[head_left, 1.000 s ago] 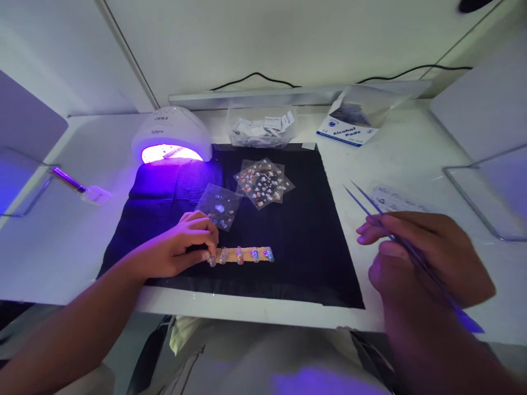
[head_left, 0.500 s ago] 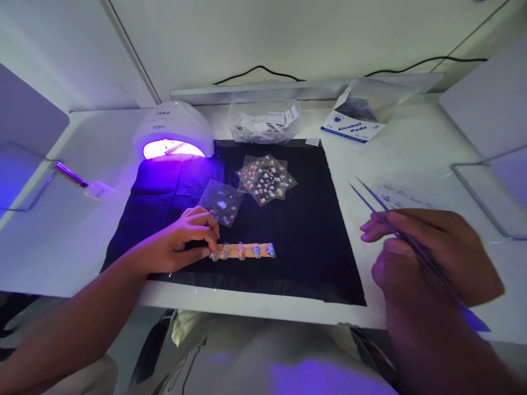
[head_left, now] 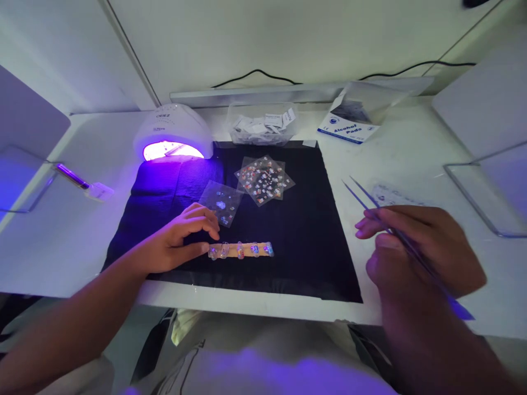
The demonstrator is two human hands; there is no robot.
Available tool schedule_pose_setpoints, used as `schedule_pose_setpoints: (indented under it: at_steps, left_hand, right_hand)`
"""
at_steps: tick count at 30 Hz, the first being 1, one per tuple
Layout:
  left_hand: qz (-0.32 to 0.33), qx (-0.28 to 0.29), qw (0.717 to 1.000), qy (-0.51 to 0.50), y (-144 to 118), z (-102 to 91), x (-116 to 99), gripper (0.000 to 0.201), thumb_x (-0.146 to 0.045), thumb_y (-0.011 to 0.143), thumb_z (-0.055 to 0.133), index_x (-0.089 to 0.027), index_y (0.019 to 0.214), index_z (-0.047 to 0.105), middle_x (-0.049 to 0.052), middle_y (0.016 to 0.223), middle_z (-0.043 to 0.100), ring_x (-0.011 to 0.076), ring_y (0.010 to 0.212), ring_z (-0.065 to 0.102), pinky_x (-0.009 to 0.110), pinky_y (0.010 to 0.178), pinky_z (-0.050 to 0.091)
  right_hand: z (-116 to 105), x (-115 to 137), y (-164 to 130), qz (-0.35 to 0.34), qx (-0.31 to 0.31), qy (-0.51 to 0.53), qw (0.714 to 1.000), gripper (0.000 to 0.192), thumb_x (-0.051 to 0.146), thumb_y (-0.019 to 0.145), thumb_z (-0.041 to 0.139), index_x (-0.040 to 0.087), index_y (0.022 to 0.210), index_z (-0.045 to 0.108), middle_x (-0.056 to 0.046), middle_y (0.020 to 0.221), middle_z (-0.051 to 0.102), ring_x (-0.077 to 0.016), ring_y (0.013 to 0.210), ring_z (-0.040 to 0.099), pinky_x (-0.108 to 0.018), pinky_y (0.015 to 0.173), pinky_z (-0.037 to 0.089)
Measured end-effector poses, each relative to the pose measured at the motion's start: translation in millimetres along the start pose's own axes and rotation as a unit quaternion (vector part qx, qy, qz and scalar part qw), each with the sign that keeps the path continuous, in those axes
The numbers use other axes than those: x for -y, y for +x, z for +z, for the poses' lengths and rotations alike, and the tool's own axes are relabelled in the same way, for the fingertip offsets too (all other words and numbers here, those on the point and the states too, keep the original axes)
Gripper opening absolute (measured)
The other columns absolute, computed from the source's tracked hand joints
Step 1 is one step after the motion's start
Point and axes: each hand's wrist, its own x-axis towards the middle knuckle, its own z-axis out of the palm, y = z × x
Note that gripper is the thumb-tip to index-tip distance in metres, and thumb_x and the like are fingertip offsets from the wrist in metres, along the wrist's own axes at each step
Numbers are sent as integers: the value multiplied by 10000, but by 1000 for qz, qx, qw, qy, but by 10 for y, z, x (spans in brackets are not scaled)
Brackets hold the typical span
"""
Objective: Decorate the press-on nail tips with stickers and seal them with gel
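My left hand (head_left: 177, 238) rests on the black mat (head_left: 313, 241), its thumb and fingertips at the left end of a wooden stick (head_left: 241, 250) that carries several decorated false nails. My right hand (head_left: 420, 249) hovers over the white table right of the mat and grips thin metal tweezers (head_left: 362, 196), tips pointing up and left. Two clear sticker sheets lie on the mat: a small sticker sheet (head_left: 220, 203) just above my left hand and a larger sticker sheet (head_left: 263, 180) further back.
A white UV nail lamp (head_left: 173, 131) glows purple at the mat's back left. Behind the mat stand a clear tub of wipes (head_left: 261, 123) and an alcohol pads box (head_left: 349, 118). A clear packet (head_left: 395, 195) lies near the tweezers. Wire stands sit at both sides.
My left fingers have lifted a little off the stick's end, leaving the thumb by it. My right hand with the tweezers has drifted slightly up and left.
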Motion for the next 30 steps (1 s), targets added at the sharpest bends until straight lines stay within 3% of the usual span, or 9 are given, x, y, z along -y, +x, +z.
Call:
schedule_pose_setpoints:
  at_steps: [2, 6, 13, 21, 30]
  left_hand:
    - [-8, -5, 1000, 9, 66, 4, -88, 107, -254, 991, 508, -207, 1029, 596, 64, 1068, 587, 218, 1067, 495, 391, 960, 419]
    - [-17, 36, 999, 30, 269, 37, -224, 130, -198, 964, 546, -236, 999, 665, 49, 1068, 595, 219, 1075, 493, 423, 1002, 393]
    - [-23, 81, 996, 29, 406, 122, -157, 175, -182, 954, 555, -250, 966, 717, 54, 1108, 577, 230, 1093, 481, 451, 1007, 377]
    - [-17, 108, 994, 29, 450, 126, -131, 161, -188, 947, 566, -247, 928, 714, 48, 1081, 585, 236, 1086, 485, 458, 1021, 326]
    - [4, 125, 992, 14, 494, 117, -117, 171, -146, 930, 565, -237, 891, 705, 34, 1055, 606, 229, 1056, 515, 446, 1032, 283]
  right_hand:
    - [1, 0, -4, -24, -8, 24, 999, 158, 362, 884, 614, 297, 966, 733, -8, 669, 678, -207, 631, 697, -375, 588, 560]
    - [-10, 17, 0, -53, -22, 44, 997, 169, 268, 866, 646, 282, 1003, 744, -19, 760, 716, -201, 651, 695, -360, 585, 542]
    - [-32, 39, 4, -65, -20, 59, 996, 219, 207, 852, 657, 261, 1047, 739, -26, 794, 730, -189, 676, 704, -338, 585, 552]
    - [-60, 89, 33, -58, 0, 64, 996, 192, 257, 883, 624, 286, 1047, 721, -21, 737, 676, -187, 633, 679, -347, 564, 545]
    - [-84, 118, -10, -3, 18, 55, 998, 164, 389, 926, 592, 340, 1024, 713, -29, 720, 669, -198, 642, 670, -385, 609, 552]
